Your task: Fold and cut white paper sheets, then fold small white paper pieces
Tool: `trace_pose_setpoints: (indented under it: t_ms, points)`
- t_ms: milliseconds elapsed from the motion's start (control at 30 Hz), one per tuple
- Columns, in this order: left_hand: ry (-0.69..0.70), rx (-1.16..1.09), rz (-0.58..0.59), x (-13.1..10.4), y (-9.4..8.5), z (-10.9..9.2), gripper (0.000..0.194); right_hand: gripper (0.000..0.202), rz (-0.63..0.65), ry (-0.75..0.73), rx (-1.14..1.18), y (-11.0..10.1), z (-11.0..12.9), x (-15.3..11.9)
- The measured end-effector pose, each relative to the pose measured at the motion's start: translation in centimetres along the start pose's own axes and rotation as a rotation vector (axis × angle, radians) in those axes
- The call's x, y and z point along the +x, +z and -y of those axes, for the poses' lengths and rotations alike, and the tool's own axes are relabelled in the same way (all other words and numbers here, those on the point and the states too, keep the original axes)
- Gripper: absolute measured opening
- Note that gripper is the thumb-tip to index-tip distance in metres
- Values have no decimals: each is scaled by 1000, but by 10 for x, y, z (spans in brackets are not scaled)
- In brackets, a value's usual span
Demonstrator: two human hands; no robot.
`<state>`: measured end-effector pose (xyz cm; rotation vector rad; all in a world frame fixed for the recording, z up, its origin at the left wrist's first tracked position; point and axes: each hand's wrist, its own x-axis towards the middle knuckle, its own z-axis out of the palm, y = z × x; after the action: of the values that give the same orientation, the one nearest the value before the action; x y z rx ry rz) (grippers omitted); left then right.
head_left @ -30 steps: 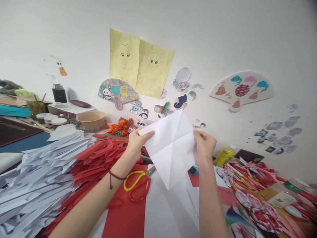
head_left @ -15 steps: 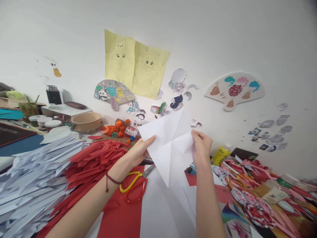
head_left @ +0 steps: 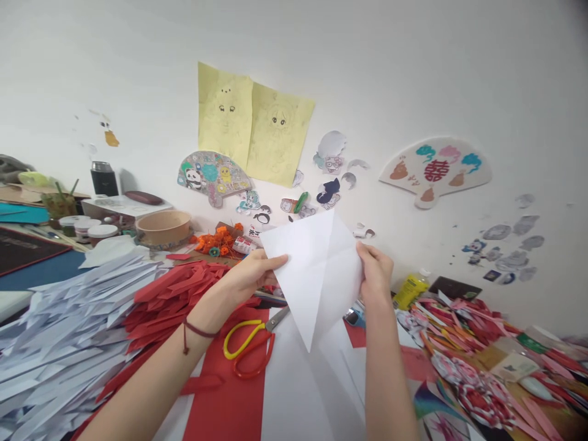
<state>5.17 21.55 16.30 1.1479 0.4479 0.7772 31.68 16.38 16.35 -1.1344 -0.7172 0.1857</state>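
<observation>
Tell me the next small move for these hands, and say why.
Probably bring the right hand toward the left hand, folding the white paper: each hand pinches one side of it, a crease runs between them from top corner to bottom point, and the halves are not yet pressed together.

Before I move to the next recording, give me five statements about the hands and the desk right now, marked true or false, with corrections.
1. The left hand and the right hand both hold the white sheet. True.
2. Both scissor handles are blue. False: the scissors have one yellow and one red handle.
3. In the picture, the red strips lie right of the white strips. True.
4. The right hand grips the bottle. False: the yellow bottle stands untouched.
5. A dark red cord circles the left wrist. True.
</observation>
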Motion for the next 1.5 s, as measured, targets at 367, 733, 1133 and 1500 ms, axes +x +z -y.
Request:
trace_pose_setpoints:
  t_ms: [367,733,1133,1500]
  points:
    - [698,1270,-703,-8,-16,-16,26,24,379,-294,-259,-7,26,-13]
    - [849,1495,-113,-31,27,-15,31,22,969,-298,-361,22,68,-67]
    - [762,1177,-10,-28,20,-17,15,17,1024,-204,-351,18,73,-68]
    - [789,1125,14,-31,24,-19,10,14,993,-295,-377,21,79,-74]
